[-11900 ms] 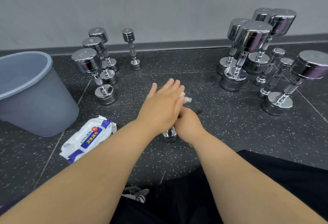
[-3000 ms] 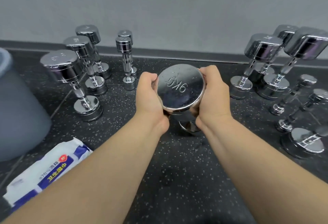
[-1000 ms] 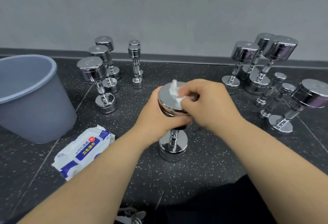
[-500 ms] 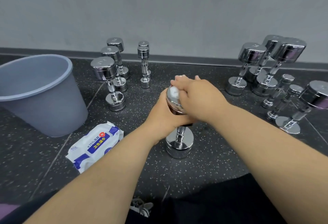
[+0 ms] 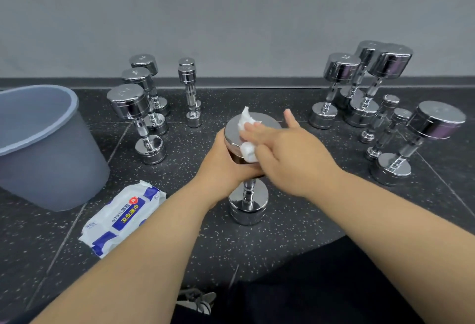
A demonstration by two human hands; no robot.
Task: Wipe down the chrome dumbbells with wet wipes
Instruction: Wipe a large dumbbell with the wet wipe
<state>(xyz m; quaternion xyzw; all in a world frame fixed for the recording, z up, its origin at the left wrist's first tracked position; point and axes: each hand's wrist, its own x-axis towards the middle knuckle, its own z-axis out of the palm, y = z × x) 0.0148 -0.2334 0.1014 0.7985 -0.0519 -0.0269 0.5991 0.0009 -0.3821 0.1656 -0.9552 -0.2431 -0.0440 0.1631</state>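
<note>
A chrome dumbbell [image 5: 247, 203] stands upright on the speckled black floor in front of me. My left hand [image 5: 226, 163] is wrapped around the side of its upper head. My right hand [image 5: 288, 151] lies flat across that head's top face, pressing a crumpled white wet wipe [image 5: 246, 123] against the metal. The wipe sticks out past my fingertips at the far edge and bulges under my palm. A white and blue wet wipe pack [image 5: 123, 217] lies on the floor to the left.
A grey plastic bin [image 5: 38, 143] stands at the left. Several upright chrome dumbbells [image 5: 138, 118] are grouped at the back left, and several more dumbbells [image 5: 365, 87] of mixed sizes at the right. A grey wall runs behind them. My dark-clad legs fill the bottom right.
My right hand has flattened out and slid the wipe across the top of the dumbbell head. The left hand keeps its hold on the head's side.
</note>
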